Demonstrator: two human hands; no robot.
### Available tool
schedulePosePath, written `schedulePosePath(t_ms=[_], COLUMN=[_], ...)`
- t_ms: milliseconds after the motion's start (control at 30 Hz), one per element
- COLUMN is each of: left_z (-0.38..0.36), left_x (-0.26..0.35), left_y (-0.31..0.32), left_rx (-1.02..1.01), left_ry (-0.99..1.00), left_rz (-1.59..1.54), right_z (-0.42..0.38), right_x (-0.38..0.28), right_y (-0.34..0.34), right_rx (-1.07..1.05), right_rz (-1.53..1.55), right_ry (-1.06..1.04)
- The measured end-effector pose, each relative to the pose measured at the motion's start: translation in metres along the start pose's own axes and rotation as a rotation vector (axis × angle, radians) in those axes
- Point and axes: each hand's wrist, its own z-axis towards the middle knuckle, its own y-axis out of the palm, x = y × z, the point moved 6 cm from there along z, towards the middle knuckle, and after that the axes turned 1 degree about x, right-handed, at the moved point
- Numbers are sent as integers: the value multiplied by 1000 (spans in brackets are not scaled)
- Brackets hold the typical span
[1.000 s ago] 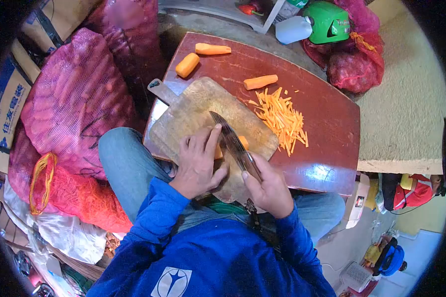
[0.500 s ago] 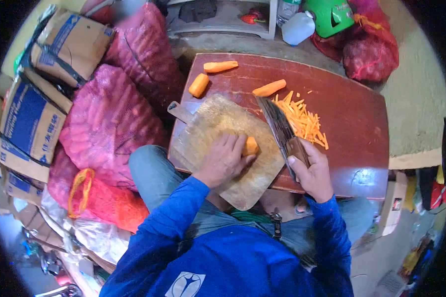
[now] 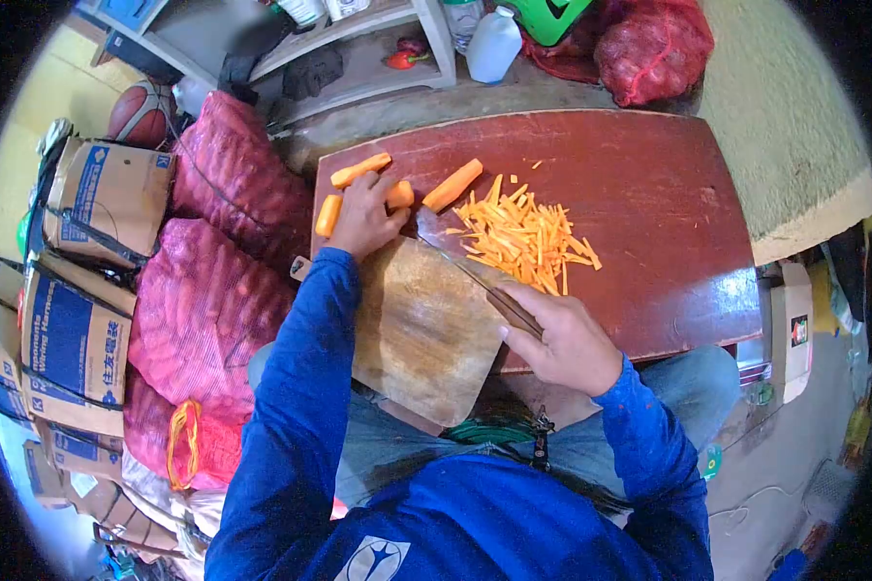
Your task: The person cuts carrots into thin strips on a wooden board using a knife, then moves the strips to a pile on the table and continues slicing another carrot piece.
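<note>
My left hand (image 3: 366,215) is at the back left of the red table, beyond the chopping board (image 3: 421,329). Its thumb and fingers close around a short carrot piece (image 3: 399,196). A long carrot (image 3: 360,168) lies by its fingertips, and a stubby carrot (image 3: 328,215) sits to its left. In my right hand (image 3: 567,339) is the wooden handle of a cleaver (image 3: 455,259). Its blade points away to the left, over the board's far right edge. Another carrot (image 3: 452,186) rests beside a pile of carrot sticks (image 3: 523,232).
The red table (image 3: 649,194) reaches across my knees. Pink mesh sacks (image 3: 213,300) and cardboard boxes (image 3: 77,329) stack up on my left. Behind the table are a shelf (image 3: 358,48), a plastic jug (image 3: 493,45) and a red mesh bag (image 3: 654,48).
My left hand has left the board with the carrot piece and moved to the carrots at the back left. The cleaver has swung flatter, its blade toward the left. The view has shifted.
</note>
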Motion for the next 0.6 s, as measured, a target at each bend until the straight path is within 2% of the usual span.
schedulePosePath(t_ms=[67, 167, 300, 500, 600], left_z=[2, 7, 16, 28, 27], left_x=[-16, -13, 28, 54, 61], left_y=[4, -4, -11, 30, 27], left_rx=[-87, -80, -40, -137, -23], left_ry=[-30, -49, -70, 60, 81], left_rz=[26, -45, 25, 9, 92], right_z=[0, 1, 1, 3, 2], right_x=[1, 5, 11, 6, 7], right_y=[-2, 0, 1, -13, -22], right_rx=[13, 1, 6, 153, 188], right_rz=[0, 7, 1, 94, 76], right_ry=[-12, 6, 34, -4, 8])
